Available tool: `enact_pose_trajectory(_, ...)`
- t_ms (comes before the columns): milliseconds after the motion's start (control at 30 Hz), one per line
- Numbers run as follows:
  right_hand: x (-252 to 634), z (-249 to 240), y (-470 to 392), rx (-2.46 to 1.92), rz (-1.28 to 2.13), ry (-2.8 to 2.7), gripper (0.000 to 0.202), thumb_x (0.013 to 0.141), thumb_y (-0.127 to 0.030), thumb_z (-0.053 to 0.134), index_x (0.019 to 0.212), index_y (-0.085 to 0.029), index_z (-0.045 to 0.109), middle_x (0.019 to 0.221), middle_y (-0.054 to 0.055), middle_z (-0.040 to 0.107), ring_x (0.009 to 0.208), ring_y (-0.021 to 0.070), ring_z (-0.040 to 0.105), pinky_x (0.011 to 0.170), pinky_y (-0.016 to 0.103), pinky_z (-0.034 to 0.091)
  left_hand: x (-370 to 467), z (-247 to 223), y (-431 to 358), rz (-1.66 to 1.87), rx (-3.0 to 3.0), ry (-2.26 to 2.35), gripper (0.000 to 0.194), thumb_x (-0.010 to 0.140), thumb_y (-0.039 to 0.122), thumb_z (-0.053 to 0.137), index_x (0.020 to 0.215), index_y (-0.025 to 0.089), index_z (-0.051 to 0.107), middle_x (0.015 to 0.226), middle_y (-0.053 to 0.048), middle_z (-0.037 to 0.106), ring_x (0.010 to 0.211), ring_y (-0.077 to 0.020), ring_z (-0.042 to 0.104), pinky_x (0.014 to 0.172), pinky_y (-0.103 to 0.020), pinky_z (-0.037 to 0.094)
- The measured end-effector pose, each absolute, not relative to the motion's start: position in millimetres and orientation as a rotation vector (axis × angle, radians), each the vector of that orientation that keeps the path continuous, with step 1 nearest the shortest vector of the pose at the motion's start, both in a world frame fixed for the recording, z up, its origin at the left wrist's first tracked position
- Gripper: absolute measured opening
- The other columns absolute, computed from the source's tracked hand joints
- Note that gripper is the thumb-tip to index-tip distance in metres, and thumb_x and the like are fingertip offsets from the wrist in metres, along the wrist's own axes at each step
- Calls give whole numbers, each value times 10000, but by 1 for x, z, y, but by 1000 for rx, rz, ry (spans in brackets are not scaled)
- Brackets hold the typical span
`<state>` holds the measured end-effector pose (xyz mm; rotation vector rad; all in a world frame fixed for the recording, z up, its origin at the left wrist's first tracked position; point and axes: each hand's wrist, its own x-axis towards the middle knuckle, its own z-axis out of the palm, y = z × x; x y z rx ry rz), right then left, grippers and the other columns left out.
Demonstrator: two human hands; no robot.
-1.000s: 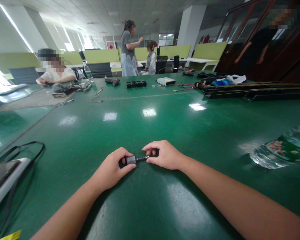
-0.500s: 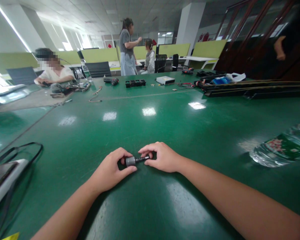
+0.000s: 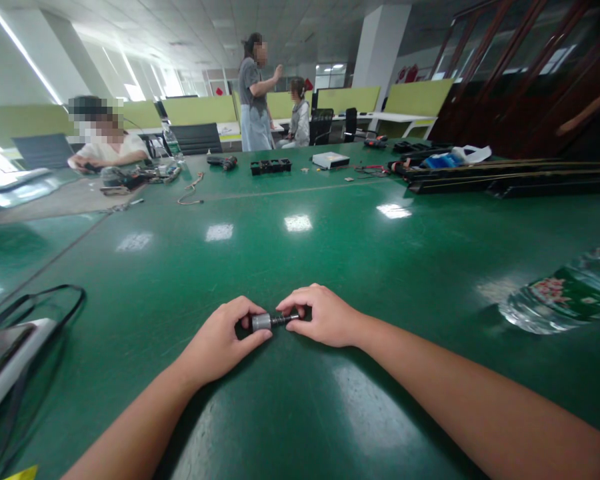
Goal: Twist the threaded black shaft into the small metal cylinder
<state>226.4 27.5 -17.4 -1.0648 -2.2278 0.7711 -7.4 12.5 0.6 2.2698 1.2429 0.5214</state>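
Note:
A small grey metal cylinder with a thin dark shaft (image 3: pixel 261 322) lies sideways just above the green tabletop (image 3: pixel 300 263), near the lower middle of the view. My left hand (image 3: pixel 223 341) holds the thick grey end between thumb and fingers. At the other end, my right hand (image 3: pixel 325 316) has its thumb and fingertips around the tip of the shaft. Part of the shaft, which looks ridged or threaded, shows between the two hands. Both forearms rest low over the table.
A water bottle (image 3: pixel 565 293) lies at the right. On the left are a white-framed device (image 3: pixel 27 350) and a black strap. Across the table stand a black part (image 3: pixel 271 167), a white box (image 3: pixel 331 160), a power drill (image 3: pixel 223 162) and long black rails (image 3: pixel 505 179). Several people are beyond.
Both hands keep their hold on the metal piece, with only slight shifts of the fingers. In the background, the standing person's hand is higher and the arm at the far right has moved.

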Motion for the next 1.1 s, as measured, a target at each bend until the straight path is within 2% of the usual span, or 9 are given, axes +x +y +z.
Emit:
enact_pose_trajectory(233,223,-17,25,-946,634,-2334,218,782,-164,717,995,-214,724,939,12,734,906,170,621,821,309,392,-5,-1,13,494,2318,1227,199,862,377,663,962,204,668,868,-17,643,781,-178,567,727,-292,432)
enact_pose_trajectory(1100,225,-16,26,-944,646,-2318,149,709,-148,753,849,-191,725,785,-5,703,768,151,602,754,281,409,-2,2,10,502,2327,1228,199,874,381,649,965,204,664,904,-28,652,799,-184,579,728,-295,451)
